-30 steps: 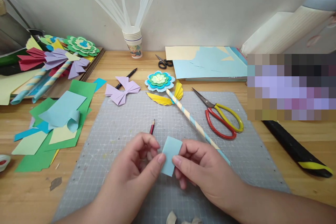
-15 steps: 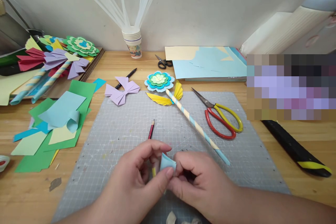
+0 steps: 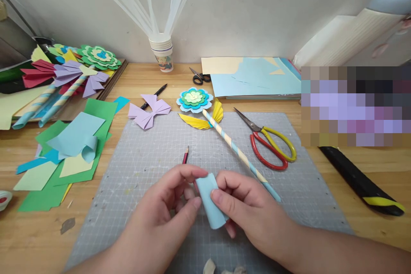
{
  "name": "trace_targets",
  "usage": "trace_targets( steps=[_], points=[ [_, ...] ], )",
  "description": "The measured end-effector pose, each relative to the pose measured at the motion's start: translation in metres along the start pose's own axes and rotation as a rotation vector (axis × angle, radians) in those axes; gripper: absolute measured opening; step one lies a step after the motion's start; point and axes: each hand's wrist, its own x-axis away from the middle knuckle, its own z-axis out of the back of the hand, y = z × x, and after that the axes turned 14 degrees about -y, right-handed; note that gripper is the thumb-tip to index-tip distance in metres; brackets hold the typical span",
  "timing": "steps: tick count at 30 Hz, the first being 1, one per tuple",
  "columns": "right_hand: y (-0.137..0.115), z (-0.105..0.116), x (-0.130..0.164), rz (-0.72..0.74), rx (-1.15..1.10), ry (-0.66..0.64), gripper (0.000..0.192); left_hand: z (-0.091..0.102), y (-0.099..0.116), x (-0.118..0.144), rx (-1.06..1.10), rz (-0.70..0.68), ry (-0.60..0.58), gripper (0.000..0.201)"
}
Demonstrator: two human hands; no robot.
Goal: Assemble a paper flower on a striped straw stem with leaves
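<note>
A wooden table [image 3: 321,171] carries everything, and on it, under both hands, lies a grey cutting mat [image 3: 154,150] marked with a grid. Beyond the hands, at the far edge against the wall, a stack of pale blue and cream paper sheets [image 3: 253,78] lies flat; a paper cup [image 3: 163,53] holding clear sticks stands to the far left of that stack. Well off to the left of the left hand sits a heap of green, blue and yellow paper scraps [image 3: 73,145].

Ahead of the right hand and to its right lie red-and-yellow scissors [image 3: 272,145] on the mat. A striped paper stick [image 3: 239,154] runs slantwise from just beside the right hand's knuckles up to a layered blue-green paper flower [image 3: 194,99] with yellow leaves. A lilac paper bow [image 3: 149,110] lies further left of the flower.

The left hand [image 3: 167,209] and right hand [image 3: 247,214] meet over the near part of the mat — each pinches a small light blue paper piece [image 3: 212,203], curled into a loose roll, between thumb and fingers. The roll is held just above the mat, between the two thumbs. A red pencil [image 3: 185,155] pokes out just beyond the left hand's fingers — its lower end is hidden behind them.
</note>
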Motion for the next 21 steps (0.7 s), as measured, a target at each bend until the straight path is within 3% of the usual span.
trace_targets(
  steps=[4, 7, 13, 15, 21],
  points=[
    [-0.0017, -0.0007, 0.0007, -0.009, -0.007, 0.035, 0.036, 0.0027, 0.0009, -0.003, 0.118, 0.002, -0.049, 0.007],
    [-0.0017, -0.0004, 0.0005, -0.02, -0.048, 0.05, 0.038, 0.0036, 0.0011, -0.0036, 0.156, -0.062, -0.109, 0.013],
    [0.0001, 0.0019, -0.0028, -0.008, -0.196, 0.122, 0.035, 0.0014, 0.0026, 0.0, -0.154, -0.144, -0.149, 0.016],
    [-0.0013, 0.0017, -0.0026, -0.023, -0.195, 0.093, 0.033, 0.0022, 0.0039, 0.0003, -0.2, -0.162, -0.13, 0.017],
    [-0.0054, -0.0016, -0.0001, -0.1, -0.125, -0.06, 0.031, 0.0069, 0.0029, -0.0021, 0.104, -0.075, -0.23, 0.016]
  ],
)
